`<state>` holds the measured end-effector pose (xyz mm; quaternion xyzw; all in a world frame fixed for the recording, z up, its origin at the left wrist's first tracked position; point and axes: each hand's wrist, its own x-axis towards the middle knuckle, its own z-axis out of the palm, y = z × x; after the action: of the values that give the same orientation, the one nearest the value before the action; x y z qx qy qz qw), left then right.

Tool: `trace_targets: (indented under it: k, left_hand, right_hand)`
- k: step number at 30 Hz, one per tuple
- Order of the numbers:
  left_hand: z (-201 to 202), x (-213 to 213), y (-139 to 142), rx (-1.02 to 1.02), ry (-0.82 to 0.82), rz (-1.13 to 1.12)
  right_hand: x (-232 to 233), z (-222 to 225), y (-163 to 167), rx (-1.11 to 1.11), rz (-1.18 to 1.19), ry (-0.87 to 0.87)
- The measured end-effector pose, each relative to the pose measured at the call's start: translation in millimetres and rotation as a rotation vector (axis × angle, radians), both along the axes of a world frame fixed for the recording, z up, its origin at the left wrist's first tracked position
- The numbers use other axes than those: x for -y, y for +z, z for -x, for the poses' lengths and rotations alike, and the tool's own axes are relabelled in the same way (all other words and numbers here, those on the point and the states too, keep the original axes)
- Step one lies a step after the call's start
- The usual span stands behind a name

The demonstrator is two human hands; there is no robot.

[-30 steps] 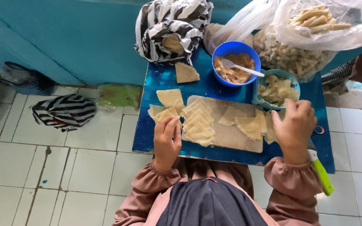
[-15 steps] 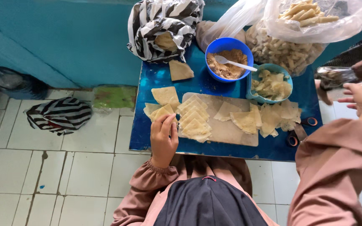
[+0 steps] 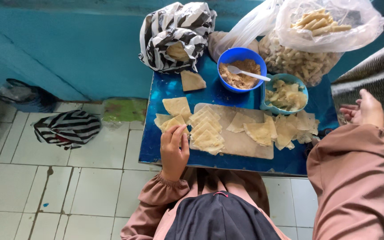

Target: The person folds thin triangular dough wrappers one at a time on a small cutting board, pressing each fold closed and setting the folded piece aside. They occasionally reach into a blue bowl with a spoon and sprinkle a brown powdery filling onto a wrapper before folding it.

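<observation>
I sit at a low blue table (image 3: pixel 156 151). My left hand (image 3: pixel 173 149) rests at its left side, fingertips pinched on a pale triangular pastry sheet (image 3: pixel 173 122) beside a fanned stack of the same sheets (image 3: pixel 206 129). A tan board (image 3: pixel 241 144) lies under the stack and under some folded sheets (image 3: pixel 263 131). My right hand (image 3: pixel 366 110) is stretched out past the table's right edge, fingers apart and holding nothing, close to a grey patterned cloth (image 3: pixel 372 73).
Behind the board stand a blue bowl (image 3: pixel 227 60) of brown filling with a white spoon (image 3: pixel 247 74) and a teal bowl (image 3: pixel 285 94) of pale pieces. Clear bags of rolled sticks (image 3: pixel 321 26) and a striped bag (image 3: pixel 176 35) line the back. Another striped bag (image 3: pixel 67 129) lies on the tiled floor.
My right hand has left the folded sheets on the table's right side and swung out to the right, beyond the table edge. My left hand has stayed on the sheets.
</observation>
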<state>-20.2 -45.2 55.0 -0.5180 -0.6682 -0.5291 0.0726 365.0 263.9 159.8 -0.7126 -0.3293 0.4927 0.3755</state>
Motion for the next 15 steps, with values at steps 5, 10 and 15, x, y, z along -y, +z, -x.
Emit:
trace_targets:
  k: [5,10,15]
  left_hand:
    - [-1,1,-1,0.008,-0.002,0.007]
    - [-2,1,2,0.01,0.023,0.005]
    - [-1,4,6,-0.021,-0.008,-0.01]
  right_hand:
    - [-2,3,6,-0.014,-0.185,0.047]
    - [-9,5,1,-0.023,-0.225,0.062]
    - [-14,2,0,-0.009,-0.454,-0.023]
